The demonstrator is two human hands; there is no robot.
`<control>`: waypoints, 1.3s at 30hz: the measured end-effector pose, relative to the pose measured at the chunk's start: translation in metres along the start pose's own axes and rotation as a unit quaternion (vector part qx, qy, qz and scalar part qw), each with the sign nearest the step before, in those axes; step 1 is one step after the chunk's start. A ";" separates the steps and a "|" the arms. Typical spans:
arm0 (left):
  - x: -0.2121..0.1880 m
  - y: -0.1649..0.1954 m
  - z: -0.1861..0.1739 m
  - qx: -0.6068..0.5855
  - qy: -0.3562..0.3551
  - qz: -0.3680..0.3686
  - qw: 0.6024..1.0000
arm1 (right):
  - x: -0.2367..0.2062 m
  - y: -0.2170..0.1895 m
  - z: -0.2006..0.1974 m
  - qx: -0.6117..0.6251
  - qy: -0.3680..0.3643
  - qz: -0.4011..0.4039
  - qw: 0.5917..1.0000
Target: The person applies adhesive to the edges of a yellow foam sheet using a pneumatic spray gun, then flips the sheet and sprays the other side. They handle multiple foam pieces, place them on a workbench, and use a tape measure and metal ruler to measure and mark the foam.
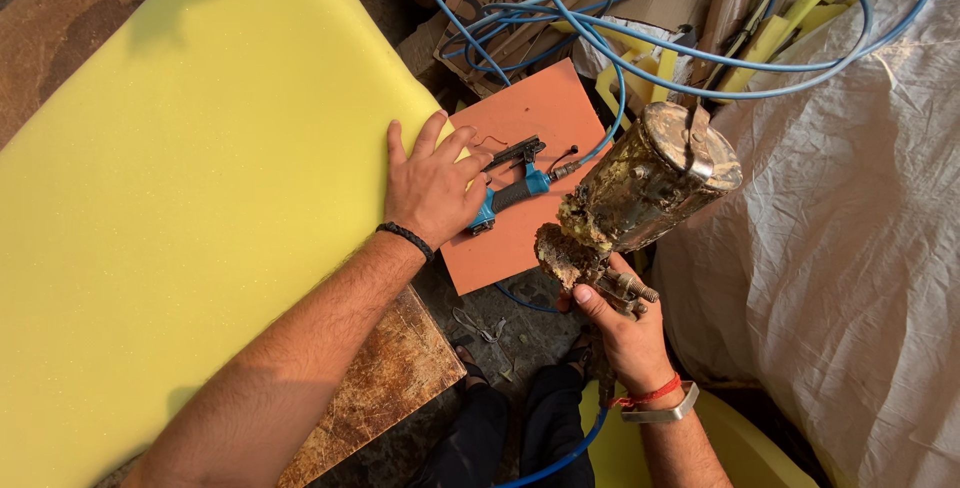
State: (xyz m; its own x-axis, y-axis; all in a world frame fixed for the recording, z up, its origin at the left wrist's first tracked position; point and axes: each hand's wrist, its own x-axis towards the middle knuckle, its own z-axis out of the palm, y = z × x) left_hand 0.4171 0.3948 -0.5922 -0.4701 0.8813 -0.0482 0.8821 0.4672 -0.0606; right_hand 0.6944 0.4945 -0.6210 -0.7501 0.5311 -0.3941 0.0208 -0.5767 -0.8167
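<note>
A spray gun (620, 218) with a dented metal cup, crusted all over in dried yellowish glue, is being held upright by its grip, cup tilting toward the upper right, a blue hose trailing below. A big slab of yellow foam (190, 198) is lying flat on the worktop, its right corner being pressed down

A single head-worn camera looks steeply down from above, close over the person's forearms. It faces the yellow foam sheet (190, 208) on the left and the crumpled white cloth (850, 248) on the right, with the floor between
</note>
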 end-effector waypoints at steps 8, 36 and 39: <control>0.004 0.001 -0.004 0.004 0.025 0.022 0.999 | -0.003 -0.006 0.007 -0.001 -0.004 -0.003 1.000; 0.033 -0.050 -0.067 -0.072 -0.165 -0.025 0.983 | -0.135 -0.105 0.146 -0.088 0.218 -0.002 0.972; 0.011 -0.047 -0.079 -0.124 -0.079 0.000 0.989 | -0.157 -0.112 0.161 -0.096 0.227 -0.018 0.969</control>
State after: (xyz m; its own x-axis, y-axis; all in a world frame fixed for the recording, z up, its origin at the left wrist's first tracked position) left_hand 0.3731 0.3887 -0.5114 -0.4514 0.8686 -0.2045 0.8535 0.4871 0.1850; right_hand 0.7029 0.3756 -0.3999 -0.3846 0.7929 -0.4726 0.1554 -0.4491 -0.8799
